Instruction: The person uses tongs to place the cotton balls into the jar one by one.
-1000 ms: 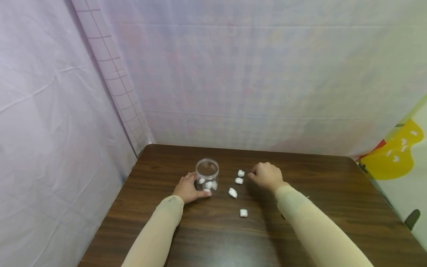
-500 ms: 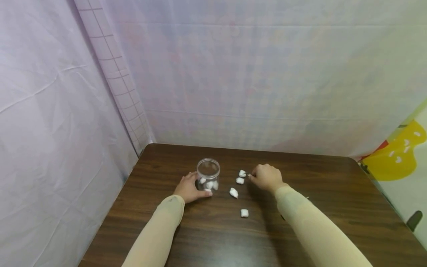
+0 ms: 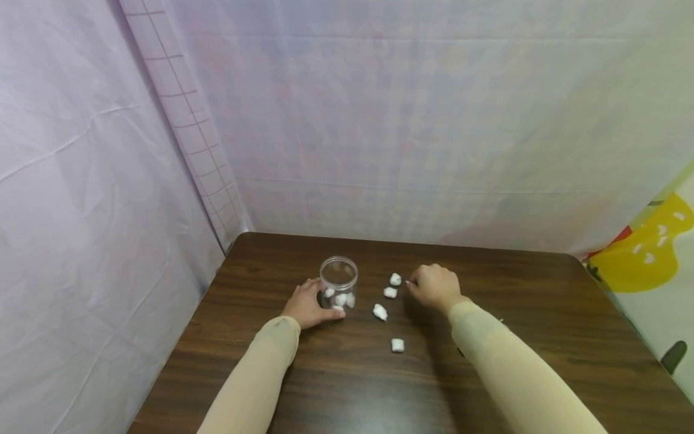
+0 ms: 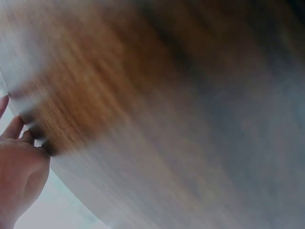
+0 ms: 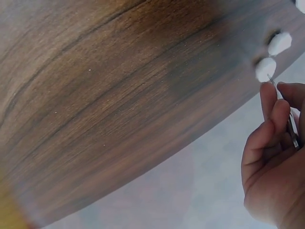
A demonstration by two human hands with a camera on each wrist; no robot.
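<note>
My left hand (image 3: 308,306) curls round the near left side of a clear plastic jar (image 3: 338,271), which stands upright without a lid. Several white cotton balls (image 3: 340,299) lie at the bottom of the jar. Between the thumb and fingers of my right hand (image 5: 279,152) is a slim metal tool, seemingly tweezers (image 5: 292,126). Their thin tip reaches the nearest cotton ball (image 5: 265,70) in the right wrist view; whether they pinch it, I cannot tell. This same far cotton ball (image 3: 395,279) lies just left of my right hand in the head view.
Right of the jar, more loose cotton balls lie on the brown wooden table (image 3: 347,386): one (image 3: 390,292) beside the far one, another (image 3: 380,312) nearer, and a squarish one (image 3: 397,345) closest to me. A pale curtain (image 3: 406,120) hangs behind the table.
The tweezers have come to the far cotton ball, which has shifted slightly right and away from its neighbour. My left hand and the jar have stayed put.
</note>
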